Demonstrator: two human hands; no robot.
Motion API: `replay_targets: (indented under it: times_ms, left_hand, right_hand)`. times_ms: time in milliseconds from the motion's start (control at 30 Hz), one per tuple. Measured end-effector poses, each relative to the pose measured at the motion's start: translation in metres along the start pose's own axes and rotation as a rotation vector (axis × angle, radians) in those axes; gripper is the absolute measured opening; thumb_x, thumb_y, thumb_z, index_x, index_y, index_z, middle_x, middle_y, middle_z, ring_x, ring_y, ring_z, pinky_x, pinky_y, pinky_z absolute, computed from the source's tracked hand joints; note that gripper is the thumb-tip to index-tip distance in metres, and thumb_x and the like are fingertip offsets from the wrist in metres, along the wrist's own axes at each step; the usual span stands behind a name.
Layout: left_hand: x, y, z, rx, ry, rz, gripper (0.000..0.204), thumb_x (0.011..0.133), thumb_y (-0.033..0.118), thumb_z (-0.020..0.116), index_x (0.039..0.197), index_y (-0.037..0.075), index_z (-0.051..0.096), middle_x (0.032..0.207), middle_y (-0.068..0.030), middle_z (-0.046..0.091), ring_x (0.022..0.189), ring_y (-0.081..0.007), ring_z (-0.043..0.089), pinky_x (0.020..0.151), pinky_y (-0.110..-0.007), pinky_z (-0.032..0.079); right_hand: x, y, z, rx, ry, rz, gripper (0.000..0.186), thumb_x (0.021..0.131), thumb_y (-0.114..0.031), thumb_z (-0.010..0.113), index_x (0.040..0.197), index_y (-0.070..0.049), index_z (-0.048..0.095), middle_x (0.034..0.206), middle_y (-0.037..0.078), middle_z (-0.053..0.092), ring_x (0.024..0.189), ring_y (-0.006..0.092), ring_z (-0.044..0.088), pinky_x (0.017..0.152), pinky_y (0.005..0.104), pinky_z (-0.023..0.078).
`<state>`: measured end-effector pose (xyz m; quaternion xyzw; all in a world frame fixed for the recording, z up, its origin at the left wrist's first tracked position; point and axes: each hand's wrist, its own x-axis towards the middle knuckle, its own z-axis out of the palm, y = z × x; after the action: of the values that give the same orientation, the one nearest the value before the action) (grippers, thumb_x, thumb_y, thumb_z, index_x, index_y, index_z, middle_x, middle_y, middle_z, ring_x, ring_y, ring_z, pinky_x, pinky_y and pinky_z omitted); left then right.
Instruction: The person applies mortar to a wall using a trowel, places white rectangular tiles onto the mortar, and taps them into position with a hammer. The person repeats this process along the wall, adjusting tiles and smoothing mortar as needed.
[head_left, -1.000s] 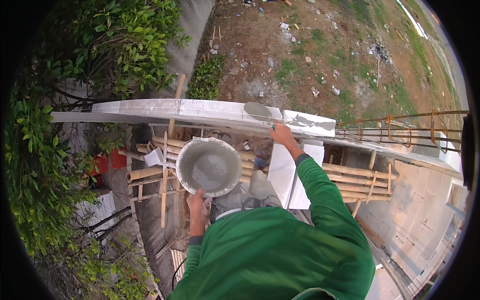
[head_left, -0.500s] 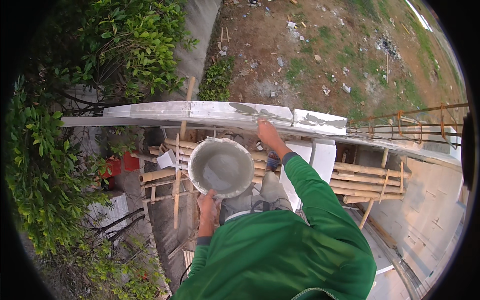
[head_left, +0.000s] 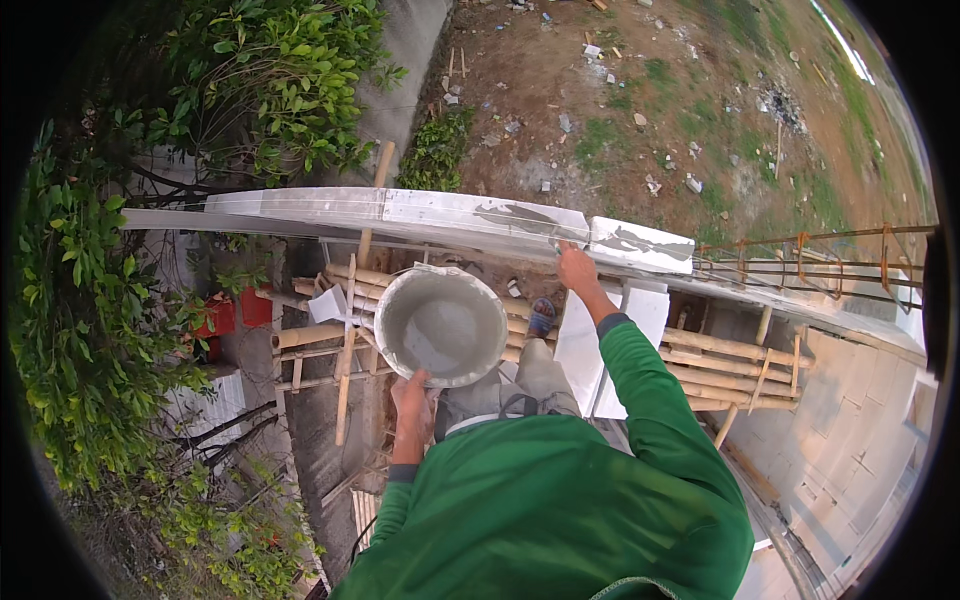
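Observation:
My left hand [head_left: 410,403] grips the near rim of a round bucket [head_left: 388,345] that holds wet grey mortar [head_left: 440,328]. At the wall, my right hand [head_left: 575,268] is closed around a small trowel [head_left: 563,243], whose blade is mostly hidden and meets the wall top. A grey smear of mortar [head_left: 520,216] lies on the white wall block [head_left: 430,205] just left of the trowel. The neighbouring white block [head_left: 640,235] on the right also carries a patch of mortar. A narrow joint separates the two blocks.
Bamboo scaffold poles [head_left: 735,365] run beneath me, with loose white blocks [head_left: 640,310] on them. A thin string runs along the wall. Rusty rebar [head_left: 800,262] extends at the right. Leafy branches [head_left: 280,90] crowd the left; littered ground [head_left: 620,110] lies far below beyond the wall.
My right hand with the trowel has moved right along the wall top, toward the joint between the blocks. The mortar smear reaches further right. My left hand still holds the bucket.

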<state>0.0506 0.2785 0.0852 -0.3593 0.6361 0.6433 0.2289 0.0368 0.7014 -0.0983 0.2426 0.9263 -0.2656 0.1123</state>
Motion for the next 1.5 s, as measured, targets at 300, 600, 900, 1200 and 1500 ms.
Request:
replay_targets:
  times_ms: [300,600,900,1200,1500]
  left_hand:
    - [-0.003,-0.004,0.01,0.09,0.009,0.058,0.025,0.093,0.004,0.067,0.117,0.0,0.066,0.103,-0.0088,0.073,0.086,-0.0224,0.073,0.072,-0.039,0.065]
    - [-0.009,-0.009,0.028,0.089,-0.062,0.05,0.026,0.091,0.003,0.068,0.117,-0.002,0.072,0.103,-0.0097,0.075,0.087,-0.0214,0.075,0.073,-0.037,0.064]
    - [0.002,-0.018,0.028,0.22,-0.062,0.084,0.022,0.088,0.007,0.072,0.108,-0.002,0.074,0.094,-0.0075,0.072,0.08,-0.0162,0.071,0.067,-0.032,0.061]
    - [0.011,-0.007,0.027,0.131,-0.132,0.065,0.024,0.091,0.002,0.069,0.115,-0.002,0.069,0.098,-0.0084,0.073,0.081,-0.0202,0.074,0.066,-0.036,0.066]
    - [0.017,-0.013,0.011,0.06,-0.065,0.043,0.032,0.092,0.003,0.065,0.123,-0.002,0.06,0.11,-0.0118,0.068,0.099,-0.0279,0.072,0.082,-0.048,0.067]
  right_hand:
    - [-0.114,-0.029,-0.052,0.04,-0.114,-0.179,0.042,0.091,-0.036,0.068,0.12,-0.006,0.066,0.119,0.022,0.071,0.102,0.0429,0.072,0.082,0.0526,0.058]
    - [-0.107,-0.129,-0.02,-0.326,-0.156,-0.656,0.022,0.084,-0.023,0.073,0.1,-0.008,0.074,0.099,0.015,0.075,0.091,0.0323,0.075,0.082,0.0434,0.059]
    - [-0.119,-0.151,-0.053,-0.171,-0.581,-0.581,0.046,0.087,-0.044,0.067,0.105,-0.002,0.075,0.101,0.022,0.076,0.102,0.0389,0.073,0.093,0.0489,0.056]
    - [-0.134,-0.103,-0.05,0.096,-0.439,-0.346,0.053,0.092,-0.052,0.063,0.118,-0.006,0.074,0.107,0.023,0.075,0.111,0.0402,0.068,0.099,0.0518,0.052]
    - [-0.11,0.059,-0.1,0.087,-0.213,0.03,0.055,0.094,-0.052,0.061,0.115,-0.002,0.072,0.105,0.027,0.074,0.107,0.0487,0.068,0.094,0.0566,0.053]
